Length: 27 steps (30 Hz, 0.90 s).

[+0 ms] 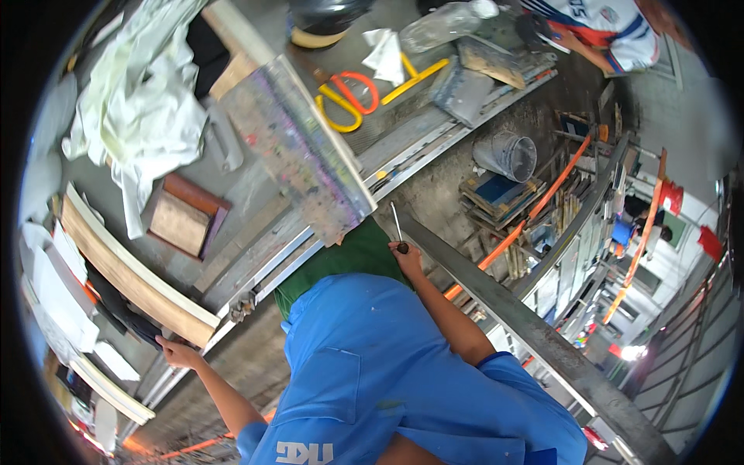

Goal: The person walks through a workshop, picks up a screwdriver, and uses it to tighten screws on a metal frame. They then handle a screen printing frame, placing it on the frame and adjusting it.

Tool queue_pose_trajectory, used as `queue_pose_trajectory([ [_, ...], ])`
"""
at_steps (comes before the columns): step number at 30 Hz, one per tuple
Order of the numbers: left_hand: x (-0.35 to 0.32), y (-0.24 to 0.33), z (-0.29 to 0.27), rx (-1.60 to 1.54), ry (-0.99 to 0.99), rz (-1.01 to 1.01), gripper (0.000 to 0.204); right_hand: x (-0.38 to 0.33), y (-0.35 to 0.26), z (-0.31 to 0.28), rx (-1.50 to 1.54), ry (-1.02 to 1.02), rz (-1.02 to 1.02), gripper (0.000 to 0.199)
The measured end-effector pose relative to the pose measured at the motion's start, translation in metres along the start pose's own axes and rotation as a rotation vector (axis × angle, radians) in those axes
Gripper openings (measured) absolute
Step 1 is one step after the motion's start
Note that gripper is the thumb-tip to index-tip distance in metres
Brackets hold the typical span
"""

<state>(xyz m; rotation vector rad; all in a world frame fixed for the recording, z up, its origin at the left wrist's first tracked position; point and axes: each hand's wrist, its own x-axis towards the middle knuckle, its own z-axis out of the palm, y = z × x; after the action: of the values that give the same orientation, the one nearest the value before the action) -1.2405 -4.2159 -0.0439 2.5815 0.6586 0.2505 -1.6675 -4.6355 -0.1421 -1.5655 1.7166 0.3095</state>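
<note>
My right hand [408,258] is closed around the dark handle of a screwdriver [397,222], its thin metal shaft pointing up past the table edge. Out to the left, my left hand [180,355] has its fingers closed at the end of a black cloth [128,310] on the table. Beside that cloth lies a long curved board [136,271] with a pale edge. Between my hands, a paint-stained board [302,147] juts over the table's metal front rail.
Crumpled white cloth [143,101] and a brown wooden frame [186,215] lie on the table. Farther right are orange and yellow loop handles [341,101], a yellow T-shaped tool [416,80] and a plastic bottle [446,27]. A bucket [508,155] and a metal beam [527,325] are right. Another person [601,31] stands beyond.
</note>
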Motion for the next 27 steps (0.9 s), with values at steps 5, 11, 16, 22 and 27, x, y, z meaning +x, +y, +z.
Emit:
queue_pose_trajectory([
  [5, 0.027, 0.001, -0.010, -0.146, 0.110, -0.122, 0.066, 0.035, 0.005, -0.009, -0.043, -0.005, 0.049, 0.016],
  [11, -0.050, 0.180, 0.001, -0.477, 0.082, 0.228, 0.065, 0.049, 0.019, -0.045, -0.067, -0.047, 0.132, 0.020],
  [16, -0.170, 0.272, 0.069, -0.670, -0.242, 0.604, 0.036, 0.097, 0.077, -0.093, 0.100, -0.070, 0.061, 0.024],
  [22, -0.438, 0.339, 0.120, -0.594, -0.854, 0.970, 0.026, 0.166, 0.192, -0.132, 0.505, 0.055, -0.027, 0.026],
  [27, -0.585, 0.381, 0.110, -0.186, -1.413, 1.316, 0.029, 0.156, 0.249, -0.158, 1.084, 0.090, 0.352, 0.018],
])
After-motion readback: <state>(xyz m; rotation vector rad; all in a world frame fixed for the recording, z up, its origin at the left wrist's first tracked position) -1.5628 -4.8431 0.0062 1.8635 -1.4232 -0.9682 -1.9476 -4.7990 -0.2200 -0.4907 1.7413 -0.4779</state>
